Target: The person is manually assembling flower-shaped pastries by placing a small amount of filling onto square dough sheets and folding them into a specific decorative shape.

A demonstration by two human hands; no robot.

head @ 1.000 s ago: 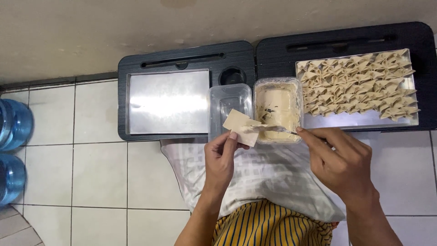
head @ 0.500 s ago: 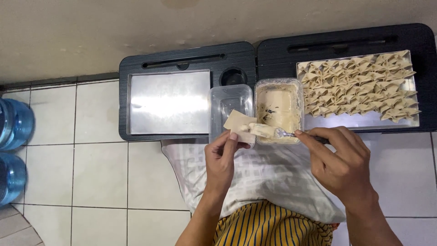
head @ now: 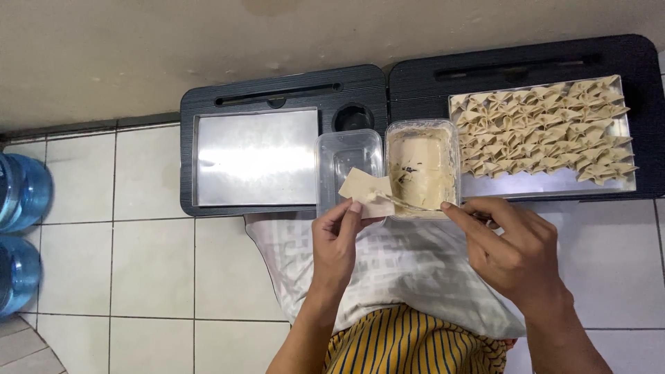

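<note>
the left hand pinches a pale square dough wrapper between thumb and fingertips, just in front of the clear plastic tub of beige filling. the right hand closes its fingers on a thin metal utensil whose tip touches the wrapper. compared with a second ago, the utensil has come out of the tub and now reaches across the wrapper. beside it sits an empty clear tub; folded dumplings fill the silver tray.

Home floor: tiles, water jugs

Bright, even light; glare on steel tray; perhaps slightly soft.
</note>
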